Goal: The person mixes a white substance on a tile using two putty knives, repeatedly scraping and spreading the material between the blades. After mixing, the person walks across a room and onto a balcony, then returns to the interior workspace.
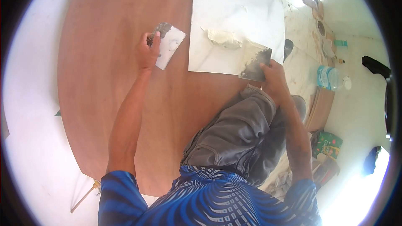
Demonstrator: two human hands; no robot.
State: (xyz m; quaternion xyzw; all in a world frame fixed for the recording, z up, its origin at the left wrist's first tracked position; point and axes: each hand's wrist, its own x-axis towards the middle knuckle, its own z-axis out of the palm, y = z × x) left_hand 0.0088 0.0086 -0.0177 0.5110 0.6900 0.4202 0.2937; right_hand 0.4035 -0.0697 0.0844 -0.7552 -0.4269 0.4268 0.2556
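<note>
My left hand [148,52] is closed around the edge of a flat putty scraper [169,44], its face smeared with white and grey paste, held over the brown board. My right hand [274,77] grips a second flat rectangular scraper [256,60], dark and stained near the fingers and coated pale towards its far edge. This scraper lies over the lower right part of a white marbled slab [230,4]. Beside its left edge, a lump of cream-coloured putty [225,38] sits on the slab.
The large brown wooden board [109,75] spreads under the slab and my left arm. My bent leg in grey trousers [234,129] is close below my right hand. A water bottle [327,78], a green packet [328,144] and wooden pieces [321,109] stand along the right side.
</note>
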